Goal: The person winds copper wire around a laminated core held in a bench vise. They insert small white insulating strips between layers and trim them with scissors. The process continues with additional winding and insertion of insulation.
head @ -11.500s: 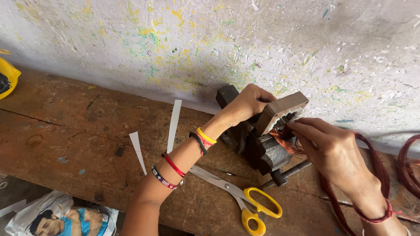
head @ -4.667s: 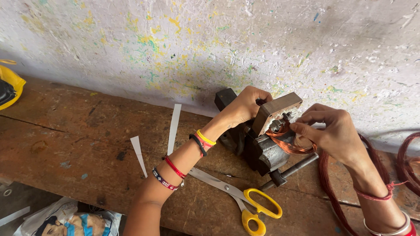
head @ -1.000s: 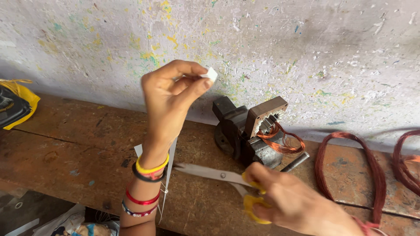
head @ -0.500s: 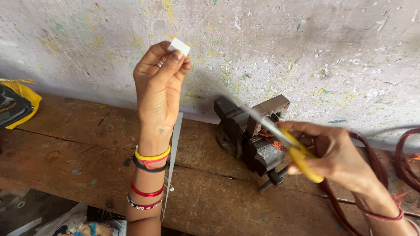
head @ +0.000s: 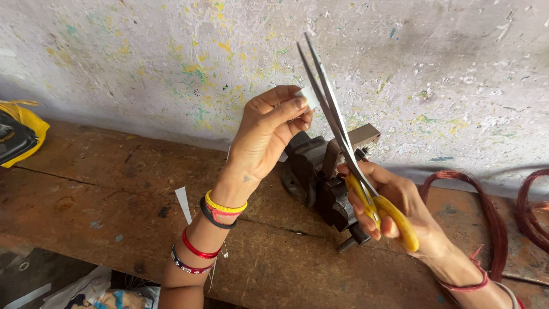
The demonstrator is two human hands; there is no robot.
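Observation:
My left hand (head: 267, 129) is raised in front of the wall and pinches a small white paper piece (head: 309, 97) between thumb and fingers. My right hand (head: 389, 206) grips yellow-handled scissors (head: 349, 154) with the long blades pointing up and slightly apart, their edges at the paper piece. Behind both hands a dark metal bench vise (head: 323, 177) stands on the wooden bench (head: 103, 189), partly hidden by the scissors and my fingers.
A white paper strip (head: 183, 204) lies on the bench by my left wrist. Reddish copper wire coils (head: 486, 212) rest at the right. A yellow and black object (head: 20, 134) sits at the far left. The paint-speckled wall (head: 143, 63) runs behind.
My right hand lifted the scissors off the bench and brought the blades up to the paper piece. My left hand lowered a little and moved right toward the vise.

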